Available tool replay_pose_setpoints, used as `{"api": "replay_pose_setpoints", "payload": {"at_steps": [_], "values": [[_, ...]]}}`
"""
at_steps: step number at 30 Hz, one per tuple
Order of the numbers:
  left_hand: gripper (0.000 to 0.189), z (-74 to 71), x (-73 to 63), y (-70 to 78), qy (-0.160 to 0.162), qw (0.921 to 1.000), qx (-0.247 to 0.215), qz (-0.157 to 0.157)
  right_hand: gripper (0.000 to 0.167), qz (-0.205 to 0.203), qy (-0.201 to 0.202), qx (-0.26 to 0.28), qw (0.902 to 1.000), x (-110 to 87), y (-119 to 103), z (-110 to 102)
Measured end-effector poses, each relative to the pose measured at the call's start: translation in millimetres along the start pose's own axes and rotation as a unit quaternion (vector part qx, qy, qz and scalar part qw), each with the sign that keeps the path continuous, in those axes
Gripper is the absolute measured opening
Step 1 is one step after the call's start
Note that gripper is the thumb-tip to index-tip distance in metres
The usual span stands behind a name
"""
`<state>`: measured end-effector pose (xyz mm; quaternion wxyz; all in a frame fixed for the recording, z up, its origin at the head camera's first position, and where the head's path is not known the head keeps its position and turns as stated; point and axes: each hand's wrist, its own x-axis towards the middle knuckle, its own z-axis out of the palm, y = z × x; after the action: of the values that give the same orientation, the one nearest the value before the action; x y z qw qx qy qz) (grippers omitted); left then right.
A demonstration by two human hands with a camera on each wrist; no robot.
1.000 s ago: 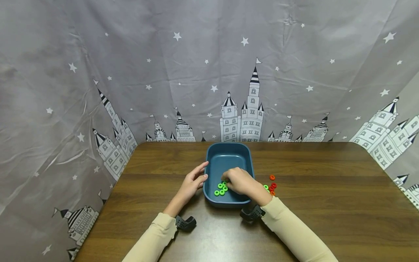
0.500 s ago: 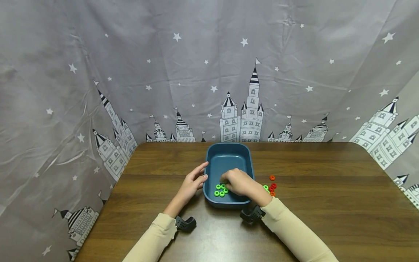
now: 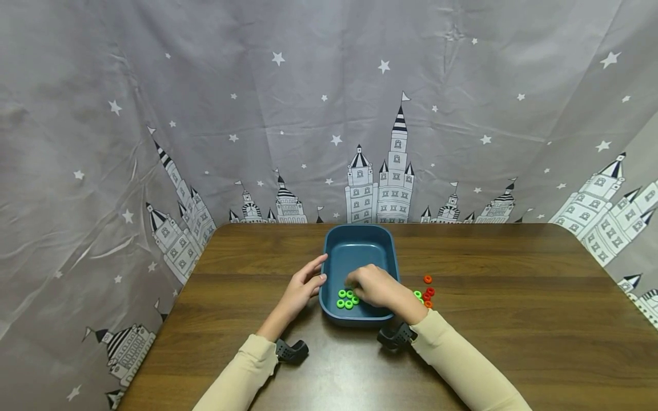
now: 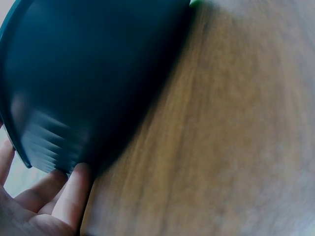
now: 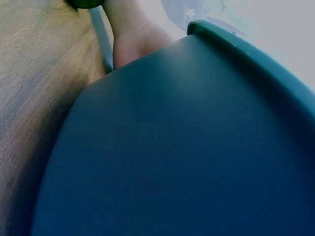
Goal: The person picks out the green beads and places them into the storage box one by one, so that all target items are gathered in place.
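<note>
A dark blue rectangular bin (image 3: 329, 311) stands on the wooden table, and several small bright green rings (image 3: 340, 303) lie together on its floor near the front left. My right hand (image 3: 379, 285) reaches over the bin's right wall with bent fingers pointing down beside the rings; its fingertips are hidden, so whether it holds a ring cannot be told. Against the outside of the left wall rests my left hand (image 3: 300, 285), fingers extended. The left wrist view shows these fingers (image 4: 74, 196) touching the bin wall (image 4: 88, 73). In the right wrist view the bin's side (image 5: 172, 137) hides most of the right hand.
Just right of the bin, partly behind the right forearm, lie a few red rings (image 3: 430, 291), orange rings (image 3: 428, 279) and green rings (image 3: 417, 294). The table (image 3: 514, 274) extends to both sides. A grey curtain (image 3: 308, 114) with printed castles hangs behind it.
The green rings in the bin have shifted slightly into a tighter, more even cluster beside the right fingers. The right hand has moved a little left; the left hand has stayed put.
</note>
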<state>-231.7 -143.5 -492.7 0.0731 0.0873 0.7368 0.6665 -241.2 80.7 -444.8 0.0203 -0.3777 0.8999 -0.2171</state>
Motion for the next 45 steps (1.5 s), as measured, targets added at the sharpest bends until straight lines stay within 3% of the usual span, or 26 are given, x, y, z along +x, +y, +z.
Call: {"api": "replay_pose_setpoints", "payload": {"at_steps": [8,16,22,30,38,45], "values": [[0.052,-0.1,-1.6,0.9,-0.006,1.0,-0.002,0.004,0.023,0.012,0.022,0.003,0.9997,-0.7,2,-6],[0.053,-0.6,-1.0,1.3,-0.01,0.9999,-0.001,0.004,0.021,0.004,0.098,0.005,0.9952,-11.6,12,-31],[0.053,-1.1,0.3,-0.3,-0.011,0.9999,-0.001,0.005,0.022,0.052,0.135,0.019,0.9892,-33.6,26,-52],[0.053,-0.8,-0.4,-1.2,-0.007,0.9999,-0.002,0.012,0.02,0.085,0.151,0.005,0.9849,-63.9,48,-60],[0.054,-0.9,-0.8,-1.0,-0.007,0.9999,-0.006,0.01,0.019,0.099,0.133,-0.024,0.9858,-88.0,66,-47],[0.053,-0.4,0.0,-1.4,-0.012,0.9998,-0.015,0.009,0.02,0.099,0.109,-0.034,0.9885,-95.5,71,-32]]}}
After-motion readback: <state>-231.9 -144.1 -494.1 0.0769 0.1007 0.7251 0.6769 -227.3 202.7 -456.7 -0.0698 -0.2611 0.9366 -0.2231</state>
